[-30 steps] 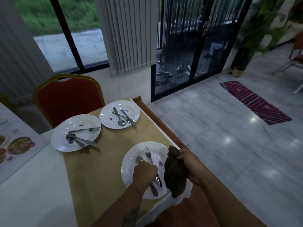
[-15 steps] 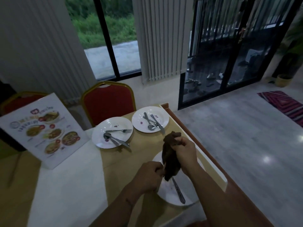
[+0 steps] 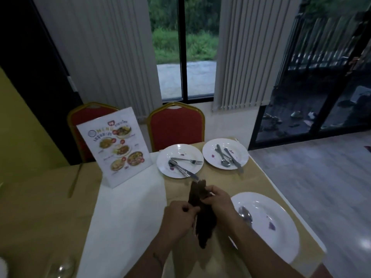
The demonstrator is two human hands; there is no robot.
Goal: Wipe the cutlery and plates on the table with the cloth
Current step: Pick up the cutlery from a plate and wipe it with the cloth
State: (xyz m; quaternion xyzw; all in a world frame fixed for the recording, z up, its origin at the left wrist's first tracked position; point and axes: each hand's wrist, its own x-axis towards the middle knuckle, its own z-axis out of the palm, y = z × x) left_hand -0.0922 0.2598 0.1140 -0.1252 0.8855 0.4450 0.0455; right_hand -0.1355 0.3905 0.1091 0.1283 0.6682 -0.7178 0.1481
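Over table [image 3: 128, 207], both hands [image 3: 217, 201] clutch cloth [image 3: 204, 219]

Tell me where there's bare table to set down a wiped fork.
The white cloth strip between the menu stand and the left hand is bare. So is the tan runner between the far plates and the near plate. The plates themselves are crowded with cutlery.
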